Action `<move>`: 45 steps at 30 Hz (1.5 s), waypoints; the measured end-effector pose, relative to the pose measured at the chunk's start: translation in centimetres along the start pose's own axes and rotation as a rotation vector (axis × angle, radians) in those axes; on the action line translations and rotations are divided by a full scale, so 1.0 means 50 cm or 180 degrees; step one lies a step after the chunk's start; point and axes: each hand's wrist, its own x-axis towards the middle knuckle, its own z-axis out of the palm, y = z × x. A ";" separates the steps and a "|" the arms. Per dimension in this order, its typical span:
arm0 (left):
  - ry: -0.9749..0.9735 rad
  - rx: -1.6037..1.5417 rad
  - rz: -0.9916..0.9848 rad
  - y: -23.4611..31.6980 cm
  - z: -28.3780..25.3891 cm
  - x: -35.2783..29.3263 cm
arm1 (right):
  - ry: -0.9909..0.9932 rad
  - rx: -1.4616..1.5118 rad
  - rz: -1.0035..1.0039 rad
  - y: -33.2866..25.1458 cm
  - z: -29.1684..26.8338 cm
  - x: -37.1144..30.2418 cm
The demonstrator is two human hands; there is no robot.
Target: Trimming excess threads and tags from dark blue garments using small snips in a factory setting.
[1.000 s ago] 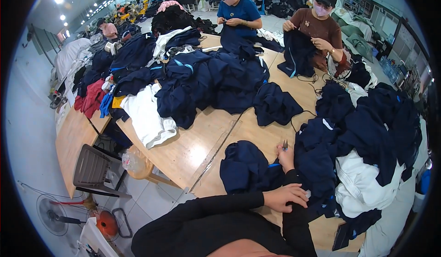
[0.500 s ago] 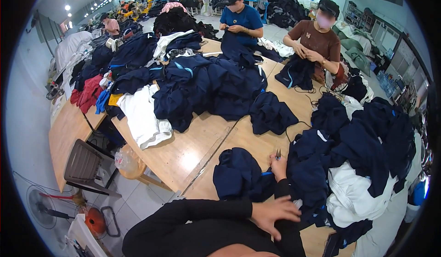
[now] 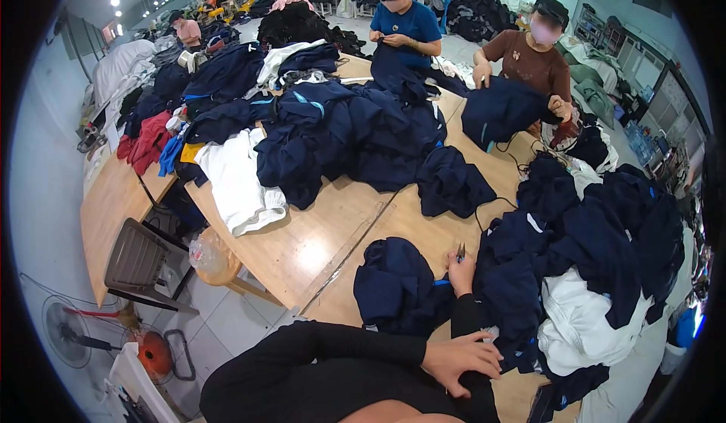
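Observation:
My right hand (image 3: 461,273) is closed around a small pair of thread snips (image 3: 460,254), blades pointing up, above the wooden table. Just to its left lies a navy garment (image 3: 397,283) in a loose heap, with a bit of bright blue trim beside my wrist. My left hand (image 3: 463,361) reaches across my body and rests on my right forearm in its black sleeve. Its fingers are apart and slightly bent, with nothing seen in them.
Navy clothes (image 3: 348,136) are heaped over the table's far side, beside a white garment (image 3: 238,181). Another navy pile (image 3: 590,226) with white cloth (image 3: 578,321) stands at the right. Across the table, two people handle navy garments. A chair (image 3: 140,264) and stool (image 3: 219,260) stand left.
My left hand has shifted slightly right and its fingers have settled on my right forearm. The person in brown has lifted and spread a navy garment. My right hand still holds the snips.

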 end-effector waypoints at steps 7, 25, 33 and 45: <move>0.0071 0.0798 -0.0837 -0.065 -0.054 -0.050 | 0.0112 -0.0446 -0.0377 0.000 -0.018 -0.003; -0.0117 0.0420 -0.0248 0.024 -0.053 -0.035 | -0.0288 -0.0297 -0.0106 -0.021 -0.005 -0.009; 0.0354 0.2032 -0.1269 -0.095 -0.041 -0.146 | 0.0033 0.0077 0.0438 0.075 -0.024 0.001; 0.0851 0.3322 0.0068 -0.072 -0.091 -0.077 | -0.0070 0.0295 0.0043 0.014 -0.029 0.017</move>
